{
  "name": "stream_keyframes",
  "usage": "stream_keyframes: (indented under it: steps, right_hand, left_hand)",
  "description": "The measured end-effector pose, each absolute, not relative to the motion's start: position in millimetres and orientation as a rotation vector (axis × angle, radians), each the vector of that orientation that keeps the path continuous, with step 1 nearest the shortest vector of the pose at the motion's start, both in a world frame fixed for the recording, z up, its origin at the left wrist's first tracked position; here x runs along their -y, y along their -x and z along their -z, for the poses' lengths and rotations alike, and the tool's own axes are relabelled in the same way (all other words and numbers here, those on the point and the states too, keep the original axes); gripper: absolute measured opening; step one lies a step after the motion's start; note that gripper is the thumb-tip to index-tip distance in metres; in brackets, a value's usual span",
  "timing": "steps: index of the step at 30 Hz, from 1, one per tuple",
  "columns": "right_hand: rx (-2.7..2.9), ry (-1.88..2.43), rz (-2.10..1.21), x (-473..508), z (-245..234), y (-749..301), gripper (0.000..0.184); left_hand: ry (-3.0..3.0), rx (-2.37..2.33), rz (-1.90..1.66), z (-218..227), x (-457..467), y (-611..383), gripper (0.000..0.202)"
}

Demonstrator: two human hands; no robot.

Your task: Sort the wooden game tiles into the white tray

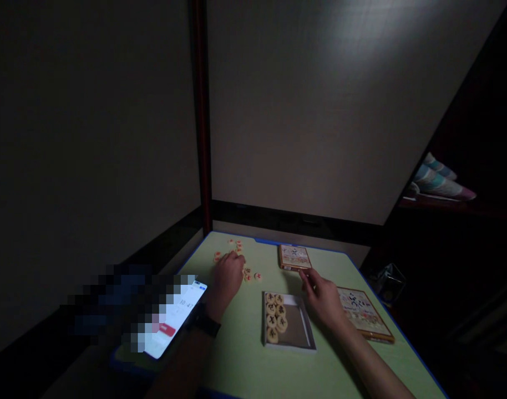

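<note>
My left hand (227,277) rests knuckles-up on the green table (245,354) among several round pale game pieces (237,245), its fingers curled over some of them. My right hand (322,299) lies just right of an open grey box tray (305,332) that holds several round pieces (275,316) in its left half. Its fingers point toward a small printed box (294,257) and touch its near edge. What the fingers hold, if anything, is hidden in the dim light.
A printed box lid (364,313) lies at the table's right edge under my right forearm. A lit phone (176,321) stands at the left, next to a blurred patch. Dark walls and a red post (201,111) stand behind; folded cloth (439,183) lies on a shelf at right.
</note>
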State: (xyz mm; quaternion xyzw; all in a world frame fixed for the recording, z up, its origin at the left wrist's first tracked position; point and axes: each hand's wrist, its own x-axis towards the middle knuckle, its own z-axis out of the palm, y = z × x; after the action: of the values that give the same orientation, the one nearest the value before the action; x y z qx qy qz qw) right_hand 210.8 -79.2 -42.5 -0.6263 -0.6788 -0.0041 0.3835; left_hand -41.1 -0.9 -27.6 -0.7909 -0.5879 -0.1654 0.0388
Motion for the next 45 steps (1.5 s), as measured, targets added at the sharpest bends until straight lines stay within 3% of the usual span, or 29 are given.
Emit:
stream_keyframes:
  steps: [7, 45]
  right_hand:
    - [1.884, 1.641, 0.185, 84.7, 43.4, -205.1, 0.039]
    - [1.947, 1.62, 0.205, 86.9, 45.3, -202.5, 0.039]
  left_hand:
    - [2.526, 1.618, 0.565, 41.3, 8.2, 30.6, 0.023]
    - [2.643, 1.607, 0.638, 55.3, -5.9, 39.5, 0.025]
